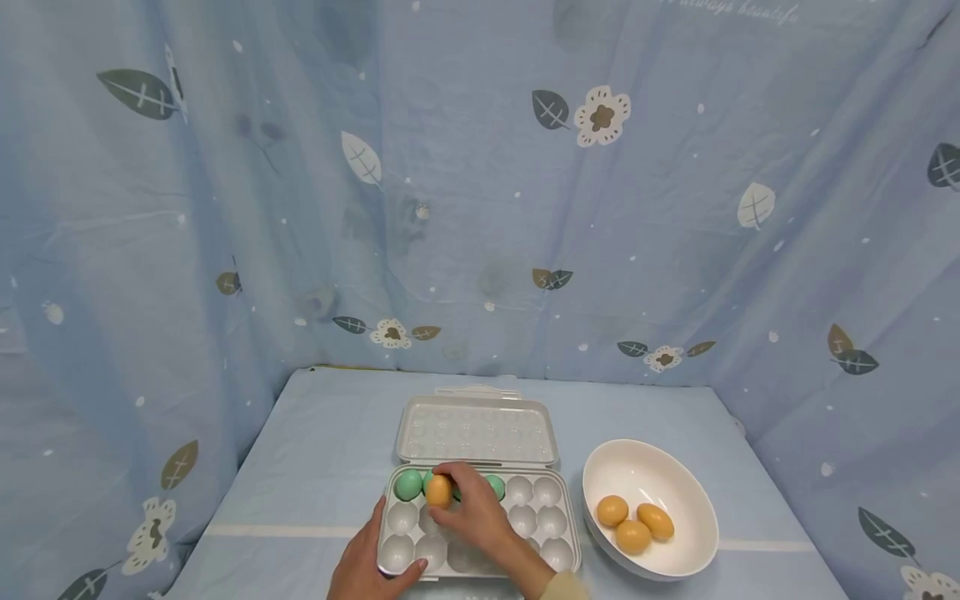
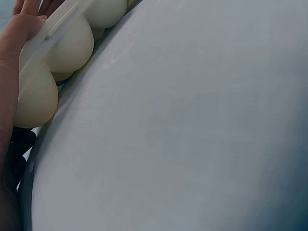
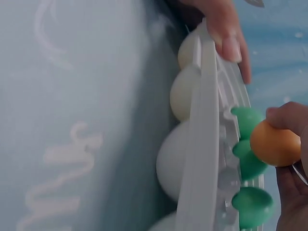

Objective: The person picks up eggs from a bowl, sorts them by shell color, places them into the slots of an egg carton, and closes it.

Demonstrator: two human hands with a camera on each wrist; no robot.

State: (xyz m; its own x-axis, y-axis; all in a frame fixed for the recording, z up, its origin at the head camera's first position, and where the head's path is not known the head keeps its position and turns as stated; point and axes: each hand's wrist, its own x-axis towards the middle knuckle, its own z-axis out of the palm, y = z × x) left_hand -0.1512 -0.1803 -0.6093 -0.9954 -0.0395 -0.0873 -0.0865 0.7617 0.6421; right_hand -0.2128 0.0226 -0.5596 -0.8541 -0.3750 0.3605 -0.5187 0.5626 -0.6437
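Observation:
An orange egg (image 1: 438, 492) is pinched between the thumb and fingers of my right hand (image 1: 476, 508), over the left part of the egg tray (image 1: 480, 575). Several green eggs (image 1: 408, 484) sit in the tray's back row, partly hidden behind that hand. In the right wrist view the orange egg (image 3: 275, 143) overlaps the green eggs (image 3: 253, 207). My left hand (image 1: 371, 558) holds the tray's front left corner, thumb at the front rim and fingers along the left side. From the left wrist, rounded cup undersides (image 2: 72, 48) show beside that hand.
A white bowl (image 1: 686, 500) with three orange eggs (image 1: 633, 537) stands right of the tray. The tray's hinged lid (image 1: 476, 429) lies open behind it. A blue patterned curtain (image 1: 480, 208) hangs behind and beside the cloth-covered table (image 1: 330, 450).

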